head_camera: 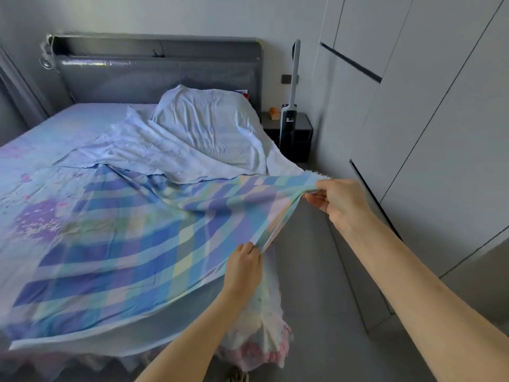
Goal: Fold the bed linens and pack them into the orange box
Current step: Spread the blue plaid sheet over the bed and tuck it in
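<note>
1. The left hand (243, 267) and the right hand (341, 201) each pinch the hem of the plaid sheet (124, 244), fingers curled tight on the cloth. The stretch of hem between them is lifted off the bed side.
2. The rest of the plaid sheet lies spread over the printed bedsheet (41, 161). No orange box is clearly in view.
3. Risk: the far end of the plaid sheet is tucked under the pale crumpled linen (170, 150) beside the pillow (209, 122). A pull could probably drag that heap along or spoil the fold line.
4. Risk: both grips sit near one corner, so the long free edge toward the bed foot is likely to sag and fold crooked.
5. Risk: a slipped pinch would drop the hem over the frilled bed skirt (264, 326) onto the floor (316, 299).
6. Edges: the grey headboard (159, 75) bounds the far end; the bed side runs just below the hands.
7. Room: the wardrobe (440, 133) stands close on the right, leaving a narrow strip of floor. The upright vacuum cleaner (292, 106) by the nightstand (303, 128) closes its far end, so wide swings are better made over the bed.
</note>
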